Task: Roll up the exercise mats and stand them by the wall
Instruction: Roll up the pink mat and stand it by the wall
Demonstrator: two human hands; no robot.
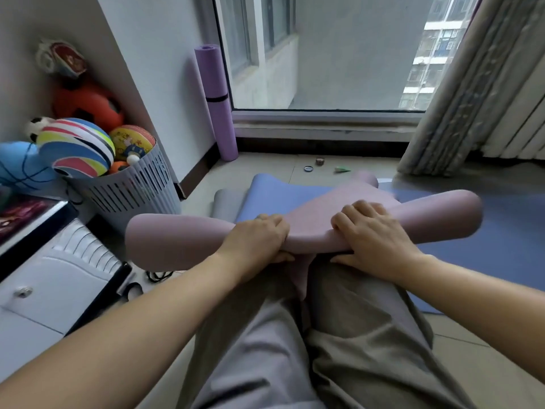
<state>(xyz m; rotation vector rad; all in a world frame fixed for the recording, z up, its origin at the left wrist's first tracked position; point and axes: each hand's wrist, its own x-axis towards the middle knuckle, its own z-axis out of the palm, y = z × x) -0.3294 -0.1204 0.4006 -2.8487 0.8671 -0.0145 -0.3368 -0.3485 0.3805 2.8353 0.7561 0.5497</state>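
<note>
A pink mat (165, 240) lies partly rolled across my knees, its loose end stretching away toward the window. My left hand (256, 240) grips the roll left of its middle, fingers over the top and thumb underneath. My right hand (371, 234) grips it right of the middle in the same way. Under it a blue mat (501, 246) lies flat on the floor, with a grey mat (224, 202) showing at its left edge. A purple mat (216, 101), rolled and strapped with a black band, stands upright in the corner by the window.
A slatted grey basket (126, 190) full of balls stands at the left by the wall. A white drawer unit (44, 284) is near my left arm. Black straps (159, 276) lie on the floor beside it. Small items (320, 162) lie under the window. A curtain (472, 93) hangs at right.
</note>
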